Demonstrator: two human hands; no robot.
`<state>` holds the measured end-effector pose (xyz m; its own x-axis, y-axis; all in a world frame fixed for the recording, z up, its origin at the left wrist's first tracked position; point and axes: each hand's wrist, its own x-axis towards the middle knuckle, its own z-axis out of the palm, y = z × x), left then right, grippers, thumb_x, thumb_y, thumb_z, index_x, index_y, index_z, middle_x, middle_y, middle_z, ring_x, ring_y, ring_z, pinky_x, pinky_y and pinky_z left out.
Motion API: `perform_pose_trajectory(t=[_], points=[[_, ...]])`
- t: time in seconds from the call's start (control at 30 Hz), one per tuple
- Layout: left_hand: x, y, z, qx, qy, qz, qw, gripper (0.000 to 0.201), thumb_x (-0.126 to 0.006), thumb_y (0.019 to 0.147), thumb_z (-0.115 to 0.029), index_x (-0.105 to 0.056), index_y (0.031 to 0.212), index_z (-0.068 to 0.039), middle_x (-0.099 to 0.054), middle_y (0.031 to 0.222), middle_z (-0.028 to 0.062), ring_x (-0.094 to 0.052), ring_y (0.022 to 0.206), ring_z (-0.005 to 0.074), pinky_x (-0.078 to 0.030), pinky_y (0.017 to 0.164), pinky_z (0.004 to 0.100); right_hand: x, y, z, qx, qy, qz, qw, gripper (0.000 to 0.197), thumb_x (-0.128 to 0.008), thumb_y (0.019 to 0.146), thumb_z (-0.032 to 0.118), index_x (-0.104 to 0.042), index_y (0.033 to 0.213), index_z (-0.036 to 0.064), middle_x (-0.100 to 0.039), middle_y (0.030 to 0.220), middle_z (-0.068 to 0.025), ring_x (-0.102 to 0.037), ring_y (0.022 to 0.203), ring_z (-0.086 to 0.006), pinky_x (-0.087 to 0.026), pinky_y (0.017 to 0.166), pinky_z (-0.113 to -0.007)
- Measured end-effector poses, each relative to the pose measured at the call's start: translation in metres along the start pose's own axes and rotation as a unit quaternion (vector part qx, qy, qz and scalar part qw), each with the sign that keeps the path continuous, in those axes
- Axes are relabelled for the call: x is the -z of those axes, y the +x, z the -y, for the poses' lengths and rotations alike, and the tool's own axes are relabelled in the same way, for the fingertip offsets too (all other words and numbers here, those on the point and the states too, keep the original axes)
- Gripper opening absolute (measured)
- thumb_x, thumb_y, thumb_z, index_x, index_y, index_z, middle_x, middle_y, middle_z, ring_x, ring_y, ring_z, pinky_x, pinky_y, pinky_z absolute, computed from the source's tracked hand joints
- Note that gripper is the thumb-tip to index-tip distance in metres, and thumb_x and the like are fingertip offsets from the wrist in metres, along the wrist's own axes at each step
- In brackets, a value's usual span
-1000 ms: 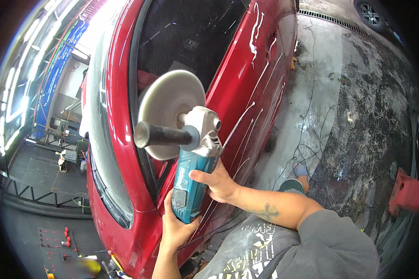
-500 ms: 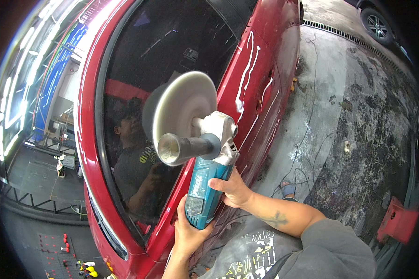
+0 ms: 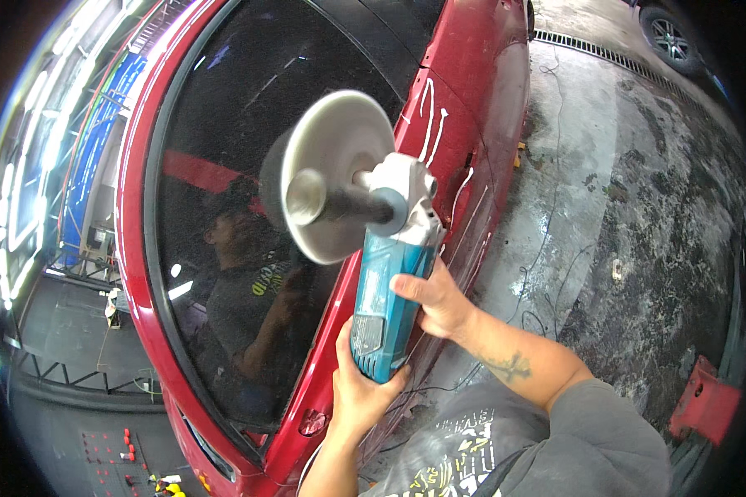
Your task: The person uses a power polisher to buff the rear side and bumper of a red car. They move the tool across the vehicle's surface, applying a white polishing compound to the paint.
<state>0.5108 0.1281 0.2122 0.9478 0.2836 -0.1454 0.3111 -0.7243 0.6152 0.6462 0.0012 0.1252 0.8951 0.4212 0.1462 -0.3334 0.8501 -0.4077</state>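
Note:
A teal power polisher (image 3: 394, 286) with a pale metal head is in both my hands, above the side of a red car (image 3: 489, 91). My left hand (image 3: 365, 389) wraps round its rear end. My right hand (image 3: 441, 302) grips the body closer to the head, thumb on top. The round white pad (image 3: 340, 124) looks blurred and stands in front of the dark side window (image 3: 249, 91), facing it; a gap cannot be judged. A dark side handle (image 3: 348, 205) sticks out to the left, with no hand on it. White streaks (image 3: 437, 137) run along the red panel.
Cables (image 3: 547, 224) trail over the stained concrete floor (image 3: 588, 166) on the right. A drain grate (image 3: 605, 56) and another vehicle's wheel (image 3: 670, 37) lie farther off. A red metal piece (image 3: 704, 398) stands at the lower right. Yellow-topped bottles (image 3: 167, 489) show at the lower left.
The polisher and both hands have shifted up and a little right in the picture, and the car's place in view has shifted left. Both hands keep their hold.

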Motion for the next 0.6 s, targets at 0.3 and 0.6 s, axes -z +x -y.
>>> perform_pose_trajectory(t=[0.3,0.6], points=[[-0.025,-0.131,0.131,0.028,-0.078,0.052,0.995,0.120,-0.099,0.074,-0.026,-0.022,0.163,-0.002,-0.061,0.143,0.0274,-0.065,0.130,0.0364,-0.051,0.112,0.0489,-0.008,-0.125,-0.095,-0.006,-0.157,-0.073,0.985,0.093,-0.095,0.086,0.022,-0.036,0.156,0.0085,-0.062,0.134,-0.0087,-0.062,0.125,-0.0205,-0.054,0.110,-0.041],[-0.084,-0.081,0.113,-0.043,-0.201,0.085,0.975,0.118,-0.090,0.083,-0.019,-0.012,0.170,-0.004,-0.050,0.156,0.0224,-0.054,0.141,0.0317,-0.044,0.120,0.0462,0.023,-0.089,-0.036,-0.016,-0.128,-0.147,0.981,0.069,-0.087,0.094,0.019,-0.043,0.146,0.0090,-0.065,0.126,-0.0088,-0.068,0.113,-0.0186,-0.060,0.100,-0.040]])
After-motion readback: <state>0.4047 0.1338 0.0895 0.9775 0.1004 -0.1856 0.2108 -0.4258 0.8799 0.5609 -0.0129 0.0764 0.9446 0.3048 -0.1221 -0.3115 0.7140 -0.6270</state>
